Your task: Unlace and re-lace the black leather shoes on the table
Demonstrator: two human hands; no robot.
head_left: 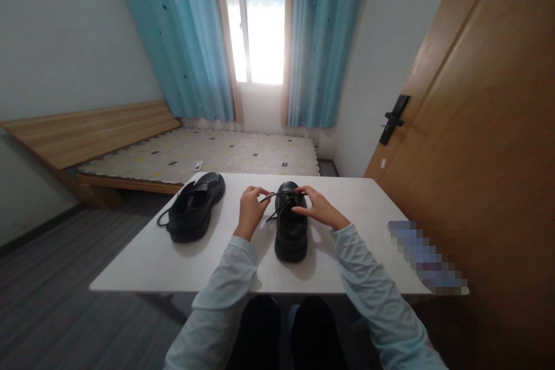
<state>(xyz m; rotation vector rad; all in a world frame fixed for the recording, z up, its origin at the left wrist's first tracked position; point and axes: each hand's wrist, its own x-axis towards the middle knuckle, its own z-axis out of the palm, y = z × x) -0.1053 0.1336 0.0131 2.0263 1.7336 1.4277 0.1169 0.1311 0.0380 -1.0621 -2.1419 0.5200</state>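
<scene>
A black lace-up shoe stands on the white table in front of me, toe pointing away. Dark shoelaces cross over its upper, and one loose end hangs out to the left. On the left side, my left hand pinches a lace between thumb and fingers. My right hand is at the shoe's right side, its index finger and thumb spread around the lacing, with a lace at the index fingertip. The other black shoe rests farther left, a lace loop trailing behind its heel.
The white table spans the area before my knees. A blurred-out flat item lies at its right edge. Behind are a bed with a small white object, and blue curtains. A wooden door stands at right.
</scene>
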